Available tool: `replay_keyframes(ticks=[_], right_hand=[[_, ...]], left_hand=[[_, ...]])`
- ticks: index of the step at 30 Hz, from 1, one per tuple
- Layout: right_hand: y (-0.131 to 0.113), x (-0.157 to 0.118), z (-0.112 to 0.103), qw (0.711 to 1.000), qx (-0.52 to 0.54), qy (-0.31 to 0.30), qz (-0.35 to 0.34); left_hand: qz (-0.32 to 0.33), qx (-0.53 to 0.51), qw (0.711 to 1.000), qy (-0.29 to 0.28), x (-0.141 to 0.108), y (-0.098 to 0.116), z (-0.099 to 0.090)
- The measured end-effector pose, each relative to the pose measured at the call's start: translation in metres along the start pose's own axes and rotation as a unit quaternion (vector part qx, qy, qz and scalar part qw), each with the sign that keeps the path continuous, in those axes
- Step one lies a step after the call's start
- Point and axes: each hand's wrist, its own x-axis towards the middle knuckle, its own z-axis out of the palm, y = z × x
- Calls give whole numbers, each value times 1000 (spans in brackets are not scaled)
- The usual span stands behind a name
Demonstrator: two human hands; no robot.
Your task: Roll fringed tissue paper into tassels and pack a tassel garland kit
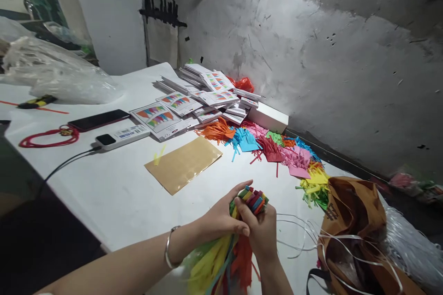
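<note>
Both hands hold one bundle of coloured paper tassels (249,197) low in the middle of the head view. Its folded ends, in green, yellow, red and blue, point up, while yellow, green and orange-red strips hang below. My left hand (221,214), with a silver bangle at the wrist, wraps the bundle's left side. On the right side, my right hand (258,228) grips it with the thumb across the front. A tan sheet (183,163) with clear round stickers lies beyond the hands. White cord (301,226) loops to their right.
Fringed paper pieces (270,147) line the wall side. Printed card packs (207,97) are piled at the back. A phone (98,120), power bank (122,137) and plastic bag (62,71) lie left. A brown bag (356,207) stands right, beside clear plastic strands (411,244).
</note>
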Motion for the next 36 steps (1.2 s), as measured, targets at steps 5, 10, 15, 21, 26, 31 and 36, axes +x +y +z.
replay_keyframes(ticks=[5, 10, 15, 21, 26, 31, 36], right_hand=[[8, 2, -1, 994, -107, 11, -12], [1, 2, -9, 981, -189, -46, -16], [-17, 1, -28, 929, -337, -154, 8], [-14, 6, -33, 962, -208, -161, -74], [-1, 7, -25, 980, -156, -96, -73], [-2, 6, -21, 985, -149, -59, -68], [-4, 9, -13, 990, -127, -54, -31]], left_hand=[[13, -74, 997, 17, -6, -15, 4], [-32, -14, 999, -13, -10, -7, -1], [-17, 110, 994, -22, -13, 0, -9], [-33, 168, 985, -13, -15, -8, -11], [-96, 124, 976, -149, -12, 12, -28], [-50, 237, 963, -118, -1, 36, -34], [-37, 130, 990, -30, 4, 11, -8]])
